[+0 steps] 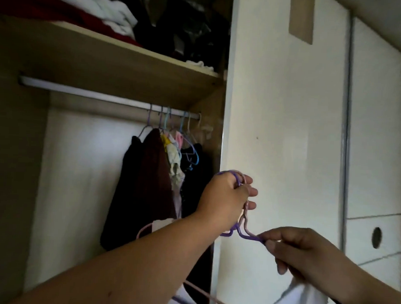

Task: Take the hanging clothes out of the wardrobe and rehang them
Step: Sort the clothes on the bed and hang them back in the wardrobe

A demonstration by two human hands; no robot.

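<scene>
Inside the open wardrobe a grey rail (88,92) carries several hangers bunched at its right end, with dark, maroon (153,173) and pale clothes hanging from them. My left hand (225,198) grips the hooks of a purple hanger (246,235) and a pink hanger (245,212), in front of the wardrobe's white door (286,132). My right hand (305,251) pinches the purple hanger's shoulder. A white garment (303,298) hangs below my right hand.
A wooden shelf (108,44) above the rail holds folded red, white and black clothes. The rail's left half is bare. White cabinet panels (377,135) with a round hole (376,237) stand at the right.
</scene>
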